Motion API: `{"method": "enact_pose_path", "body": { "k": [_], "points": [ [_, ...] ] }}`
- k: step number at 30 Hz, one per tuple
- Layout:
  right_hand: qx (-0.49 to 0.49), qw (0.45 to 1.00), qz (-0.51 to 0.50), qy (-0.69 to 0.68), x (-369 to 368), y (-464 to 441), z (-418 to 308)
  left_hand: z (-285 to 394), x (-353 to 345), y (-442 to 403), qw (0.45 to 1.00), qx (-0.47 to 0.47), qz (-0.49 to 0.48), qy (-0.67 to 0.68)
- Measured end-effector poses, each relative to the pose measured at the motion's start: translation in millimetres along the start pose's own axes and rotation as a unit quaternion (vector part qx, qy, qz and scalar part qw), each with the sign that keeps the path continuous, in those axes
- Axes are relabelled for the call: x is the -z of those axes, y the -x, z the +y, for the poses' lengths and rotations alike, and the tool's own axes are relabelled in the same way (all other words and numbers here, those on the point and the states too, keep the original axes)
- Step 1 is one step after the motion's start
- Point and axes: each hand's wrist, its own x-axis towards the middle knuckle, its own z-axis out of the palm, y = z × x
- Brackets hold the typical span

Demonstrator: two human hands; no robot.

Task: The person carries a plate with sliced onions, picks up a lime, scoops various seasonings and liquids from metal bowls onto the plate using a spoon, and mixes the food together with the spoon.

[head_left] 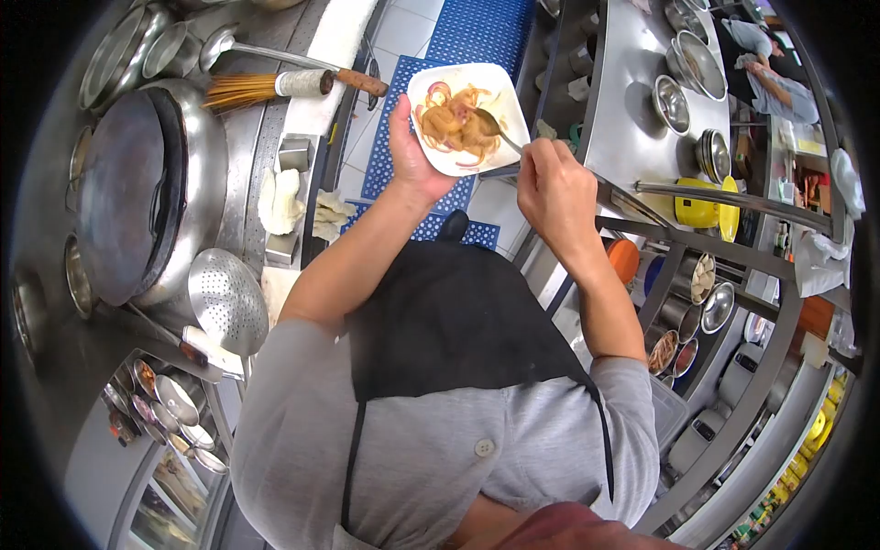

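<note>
A white square bowl (509, 101) rests in my left hand (412, 156), which supports it from below with the thumb along its left side. Inside lie brown, saucy pieces with onion-like strips (458, 124). My right hand (557, 188) is closed around the handle of a metal spoon (502, 133), whose tip is down in the food. Both hands are in front of my black apron (458, 321), over the floor between two counters.
On the left are a wok (124, 197), a perforated ladle (227, 301), a bamboo brush (243, 89) and folded cloths (280, 202). A steel counter (628, 119) with metal bowls (672, 104) stands right. Another person (770, 78) is at the upper right.
</note>
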Motion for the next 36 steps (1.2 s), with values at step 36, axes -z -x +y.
{"method": "enact_pose_path", "body": {
  "k": [36],
  "points": [
    [0.049, 0.997, -0.032, -0.057, 30, 10, -8, 13, 5, 5, 0.999, 0.035, 0.017, -0.013]
  ]
}}
